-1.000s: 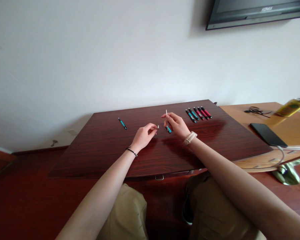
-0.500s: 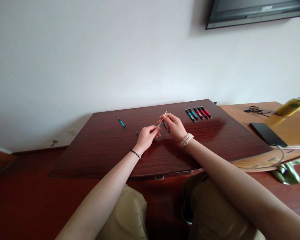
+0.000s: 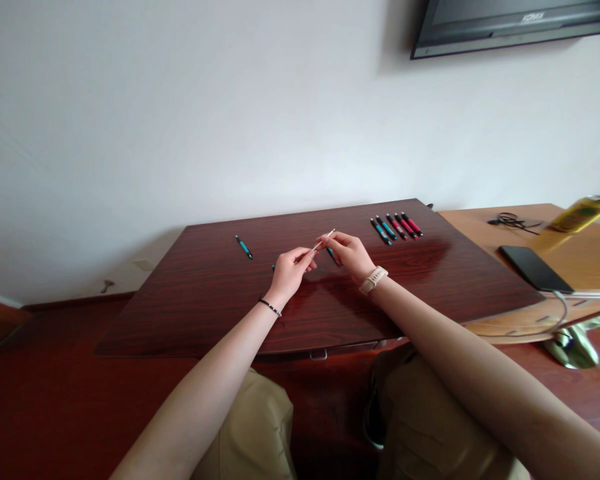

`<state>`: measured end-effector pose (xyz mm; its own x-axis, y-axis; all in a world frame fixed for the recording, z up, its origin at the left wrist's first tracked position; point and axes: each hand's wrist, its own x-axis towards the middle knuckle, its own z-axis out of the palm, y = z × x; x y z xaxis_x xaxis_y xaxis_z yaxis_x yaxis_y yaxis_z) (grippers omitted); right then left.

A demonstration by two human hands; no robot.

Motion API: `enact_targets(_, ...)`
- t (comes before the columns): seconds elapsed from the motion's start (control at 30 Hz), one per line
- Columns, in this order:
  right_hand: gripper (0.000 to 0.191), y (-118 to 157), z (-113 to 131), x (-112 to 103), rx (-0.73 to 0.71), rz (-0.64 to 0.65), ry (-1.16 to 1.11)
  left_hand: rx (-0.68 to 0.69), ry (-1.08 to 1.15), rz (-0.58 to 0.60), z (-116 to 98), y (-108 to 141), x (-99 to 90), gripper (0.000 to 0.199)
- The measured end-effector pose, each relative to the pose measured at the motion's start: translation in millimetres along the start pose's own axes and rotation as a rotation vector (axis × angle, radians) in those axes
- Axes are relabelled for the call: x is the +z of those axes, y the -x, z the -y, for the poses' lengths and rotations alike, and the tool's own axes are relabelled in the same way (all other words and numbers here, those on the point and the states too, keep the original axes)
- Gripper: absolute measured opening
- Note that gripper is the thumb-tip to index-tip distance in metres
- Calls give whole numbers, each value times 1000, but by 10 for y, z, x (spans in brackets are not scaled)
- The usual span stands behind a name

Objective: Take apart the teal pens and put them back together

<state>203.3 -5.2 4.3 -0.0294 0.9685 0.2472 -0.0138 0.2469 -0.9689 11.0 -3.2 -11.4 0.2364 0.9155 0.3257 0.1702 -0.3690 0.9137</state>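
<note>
Above the middle of the dark wooden table (image 3: 205, 293), my left hand (image 3: 291, 270) pinches the lower end of a thin white stick (image 3: 317, 246), perhaps a pen refill. My right hand (image 3: 347, 253) has its fingertips closed on the stick's upper part. The stick slants up to the right. Under my right hand's fingers lies a teal and black pen part (image 3: 331, 253), partly hidden. A tiny teal piece (image 3: 273, 267) shows just left of my left hand. Farther left lies a teal pen (image 3: 244, 247).
Several teal and red pens (image 3: 397, 227) lie in a row at the back right. On the lighter side table (image 3: 520, 227) are a black phone (image 3: 536, 269) with a cable, a dark cord (image 3: 514, 221) and a yellow can (image 3: 583, 213). A screen hangs above.
The white stick has tilted flatter, its upper end now lower. My left hand has shifted slightly up and left, now partly covering the tiny teal piece.
</note>
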Motion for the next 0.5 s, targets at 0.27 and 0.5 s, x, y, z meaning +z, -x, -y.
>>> enact_targets(0.27, 50, -26, -19, -23, 19, -52, -35, 7, -17, -37, -5, -11, -15, 35)
enact_targets(0.5, 48, -17, -45, -41, 58, -18, -94, -3, -18, -39, 20, -20, -26, 34)
